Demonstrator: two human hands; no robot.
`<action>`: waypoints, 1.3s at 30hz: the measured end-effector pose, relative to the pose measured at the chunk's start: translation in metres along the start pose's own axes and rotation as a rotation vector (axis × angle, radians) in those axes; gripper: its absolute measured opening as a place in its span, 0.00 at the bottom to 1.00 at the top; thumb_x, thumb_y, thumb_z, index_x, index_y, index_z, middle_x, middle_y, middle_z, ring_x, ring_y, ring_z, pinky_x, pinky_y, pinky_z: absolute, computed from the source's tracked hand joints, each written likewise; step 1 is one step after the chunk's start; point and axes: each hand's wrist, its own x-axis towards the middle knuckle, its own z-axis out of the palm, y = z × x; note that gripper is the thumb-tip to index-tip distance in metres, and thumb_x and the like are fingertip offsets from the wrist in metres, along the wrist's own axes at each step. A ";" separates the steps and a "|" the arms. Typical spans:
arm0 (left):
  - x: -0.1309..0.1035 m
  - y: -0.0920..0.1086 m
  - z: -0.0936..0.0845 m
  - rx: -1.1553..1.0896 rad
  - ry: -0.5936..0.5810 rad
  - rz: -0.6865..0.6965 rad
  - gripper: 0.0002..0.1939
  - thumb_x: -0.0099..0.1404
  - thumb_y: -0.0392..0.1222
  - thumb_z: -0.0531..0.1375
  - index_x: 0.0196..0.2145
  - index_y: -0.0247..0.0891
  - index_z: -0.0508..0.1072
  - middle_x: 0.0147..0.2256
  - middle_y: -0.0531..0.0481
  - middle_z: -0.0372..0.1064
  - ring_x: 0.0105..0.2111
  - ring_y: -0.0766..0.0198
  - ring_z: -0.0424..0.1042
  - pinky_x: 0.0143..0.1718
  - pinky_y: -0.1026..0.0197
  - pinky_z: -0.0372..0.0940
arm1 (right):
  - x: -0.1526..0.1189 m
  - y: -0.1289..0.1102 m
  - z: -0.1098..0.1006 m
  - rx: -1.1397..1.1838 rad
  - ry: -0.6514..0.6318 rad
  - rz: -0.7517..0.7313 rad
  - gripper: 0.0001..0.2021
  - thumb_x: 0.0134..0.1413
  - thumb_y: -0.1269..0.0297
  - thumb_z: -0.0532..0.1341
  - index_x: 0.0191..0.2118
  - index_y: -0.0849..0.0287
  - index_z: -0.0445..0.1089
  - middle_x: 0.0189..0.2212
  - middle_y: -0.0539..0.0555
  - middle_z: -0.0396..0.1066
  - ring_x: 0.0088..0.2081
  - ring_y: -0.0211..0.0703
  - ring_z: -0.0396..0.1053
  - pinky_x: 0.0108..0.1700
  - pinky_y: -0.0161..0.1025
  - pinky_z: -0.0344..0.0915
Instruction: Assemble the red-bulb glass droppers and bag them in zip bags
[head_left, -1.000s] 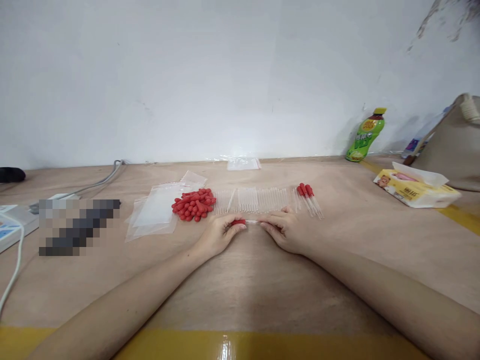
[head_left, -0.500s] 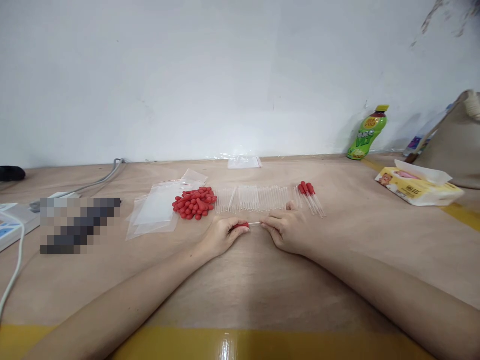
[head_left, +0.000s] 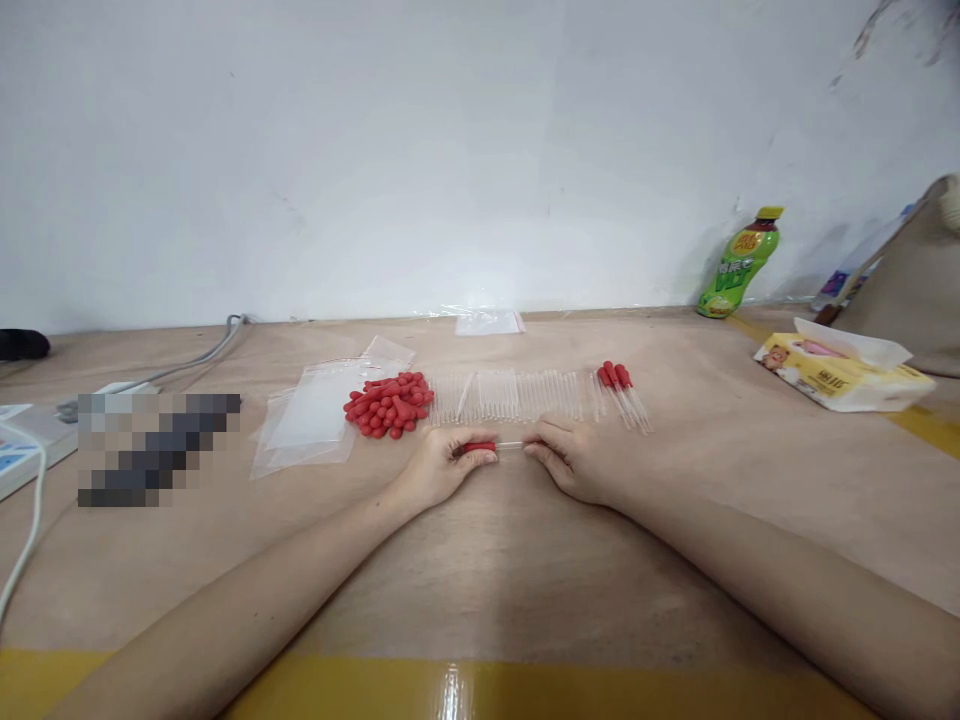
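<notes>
Between thumb and fingers, my left hand (head_left: 442, 465) grips a red rubber dropper bulb (head_left: 480, 448). My right hand (head_left: 574, 460) pinches the far end of a clear glass tube (head_left: 511, 445), whose other end meets the bulb's mouth; how deep it sits is hidden. Beyond my hands lies a row of clear glass tubes (head_left: 510, 395). A heap of red rubber bulbs (head_left: 386, 405) is left of that row. To its right rest 3 droppers (head_left: 622, 385), tubes with red bulbs on them.
Clear zip bags (head_left: 311, 425) lie left of the heap, and another bag (head_left: 487, 323) by the wall. At the right stand a green drink bottle (head_left: 741, 265), a tissue pack (head_left: 844, 372) and a beige bag (head_left: 911, 285). A power strip (head_left: 30, 450) with cables is at far left.
My right hand's fingers have drawn in closer, with the raised finger now lowered. Both hands keep their hold on the bulb and tube. The view has shifted slightly.
</notes>
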 end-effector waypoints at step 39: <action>0.000 -0.007 0.003 -0.014 0.038 0.011 0.19 0.56 0.37 0.59 0.47 0.32 0.67 0.38 0.44 0.73 0.33 0.64 0.73 0.35 0.61 0.70 | 0.015 0.043 -0.047 -0.106 -0.067 0.328 0.12 0.52 0.65 0.51 0.25 0.61 0.69 0.23 0.52 0.67 0.27 0.38 0.63 0.30 0.33 0.55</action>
